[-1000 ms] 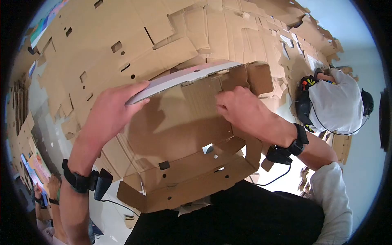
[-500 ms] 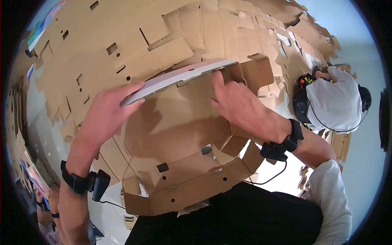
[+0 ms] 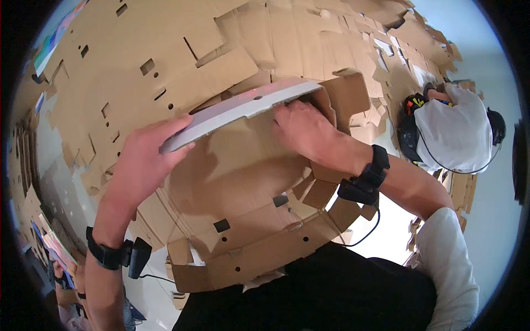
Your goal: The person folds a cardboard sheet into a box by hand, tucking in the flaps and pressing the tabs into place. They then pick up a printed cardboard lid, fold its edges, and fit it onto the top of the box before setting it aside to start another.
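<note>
In the head view, take the clock face as centred on the large, open brown cardboard box (image 3: 237, 190), with twelve pointing away from the person. The box lies just in front of the black clothing (image 3: 309, 298), its low near wall (image 3: 265, 248) at six. A long panel of pinkish-white, brown-edged cardboard (image 3: 243, 110) slants across its far side, from ten to nearly one o'clock.

The latest change is at the right hand (image 3: 306, 129): its forefinger, a moment ago stretched up to the panel's lower edge, is now bent, and the hand has moved in closer beneath that edge, near the inner corner. My reading is that attention is on the inner side of this raised panel, while its other end is steadied.

The left hand (image 3: 141, 151), at ten, has the panel's end pinched, digits on both faces; its forearm rises from about eight. The right hand, at one, is narrow and half curled, knuckles upward, the forearm coming in from four. Its fingertips are partly hidden, so I cannot tell whether they grip anything. Beside it, a brown cardboard end flap (image 3: 350, 99) stands out towards two. Both wrists wear black straps.
</note>
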The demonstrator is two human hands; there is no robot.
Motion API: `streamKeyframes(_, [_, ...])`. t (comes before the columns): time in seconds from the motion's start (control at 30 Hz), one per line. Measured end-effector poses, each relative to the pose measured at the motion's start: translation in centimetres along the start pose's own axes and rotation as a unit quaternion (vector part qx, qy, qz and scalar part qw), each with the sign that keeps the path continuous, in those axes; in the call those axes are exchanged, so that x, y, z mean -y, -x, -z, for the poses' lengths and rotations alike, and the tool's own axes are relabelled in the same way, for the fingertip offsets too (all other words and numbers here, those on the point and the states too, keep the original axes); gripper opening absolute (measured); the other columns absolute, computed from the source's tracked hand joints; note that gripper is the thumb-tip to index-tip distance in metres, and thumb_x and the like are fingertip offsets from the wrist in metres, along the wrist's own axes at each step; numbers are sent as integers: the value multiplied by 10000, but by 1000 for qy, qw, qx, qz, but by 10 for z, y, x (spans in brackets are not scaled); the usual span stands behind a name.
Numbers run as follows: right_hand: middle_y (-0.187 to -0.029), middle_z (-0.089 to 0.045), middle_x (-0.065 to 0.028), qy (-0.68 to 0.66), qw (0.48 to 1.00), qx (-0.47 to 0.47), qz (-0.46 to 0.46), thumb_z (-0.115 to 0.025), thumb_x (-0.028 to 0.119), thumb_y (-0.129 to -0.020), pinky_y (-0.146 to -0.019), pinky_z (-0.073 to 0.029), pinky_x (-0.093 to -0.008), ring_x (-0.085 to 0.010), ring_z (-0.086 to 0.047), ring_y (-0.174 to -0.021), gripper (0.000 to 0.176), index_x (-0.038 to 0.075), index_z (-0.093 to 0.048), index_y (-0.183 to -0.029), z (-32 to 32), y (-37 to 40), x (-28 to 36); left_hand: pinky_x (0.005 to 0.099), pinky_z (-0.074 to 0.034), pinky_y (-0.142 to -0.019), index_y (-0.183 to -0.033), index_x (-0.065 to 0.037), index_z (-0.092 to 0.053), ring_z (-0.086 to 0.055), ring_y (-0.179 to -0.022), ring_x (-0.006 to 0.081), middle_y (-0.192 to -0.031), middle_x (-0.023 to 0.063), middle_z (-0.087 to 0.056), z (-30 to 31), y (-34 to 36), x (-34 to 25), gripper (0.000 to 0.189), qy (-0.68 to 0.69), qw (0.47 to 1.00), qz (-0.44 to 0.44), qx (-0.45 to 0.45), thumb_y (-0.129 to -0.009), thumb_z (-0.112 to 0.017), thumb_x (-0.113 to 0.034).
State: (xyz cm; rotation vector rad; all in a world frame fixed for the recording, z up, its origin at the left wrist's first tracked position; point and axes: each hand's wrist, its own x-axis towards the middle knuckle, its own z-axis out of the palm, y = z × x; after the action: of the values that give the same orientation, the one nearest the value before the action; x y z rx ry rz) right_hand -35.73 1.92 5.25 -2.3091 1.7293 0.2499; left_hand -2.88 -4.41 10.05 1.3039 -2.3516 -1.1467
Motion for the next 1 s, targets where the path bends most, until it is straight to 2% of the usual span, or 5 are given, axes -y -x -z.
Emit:
streamKeyframes(0.1, [-1025,-761,-202,288,911,-180,236,-660,127,-953,-879,-620,-442,-340,-767,-988,298,-58,-656,-1187,10,24,-20,383,-561,-1052,-1410,-53,-693,-735,-1200,349,-1364,185,-742,-4,4,3,498,-5,1000,-1,-4,-928,-809,-96])
streamKeyframes(0.3, [-1095,-707,-318,32,995,91,11,-613,21,-914,-983,-561,-502,-450,-707,-1035,357,-125,-611,-1239,5,16,-11,404,-564,-1057,-1397,-54,-700,-720,-1210,369,-1357,168,-747,-9,6,9,522,-39,998,-51,-13,-891,-827,-82])
streamKeyframes(0.6, [-962,-792,-186,-234,961,135,61,-697,187,-1006,-822,-618,-448,-353,-791,-899,264,-8,-745,-1177,41,26,3,405,-566,-1045,-1381,-47,-704,-723,-1190,375,-1342,177,-748,-14,6,10,522,-42,996,-69,-37,-877,-835,-85])
streamKeyframes(0.83, [-759,-687,-96,-197,948,-237,81,-707,50,-927,-622,-546,-301,-151,-678,-660,69,-2,-728,-967,73,48,-27,409,-571,-1002,-1359,-28,-708,-732,-1117,378,-1286,197,-753,-1,-6,8,480,-7,1000,-26,1,-895,-818,-87])
streamKeyframes(1.0, [-786,-713,-54,-347,861,-315,-200,-647,129,-1013,-669,-529,-287,-92,-644,-707,172,-9,-742,-971,58,22,-58,401,-570,-1022,-1373,-35,-707,-730,-1161,380,-1342,193,-740,-7,-3,8,490,-30,999,-37,-9,-898,-816,-86])
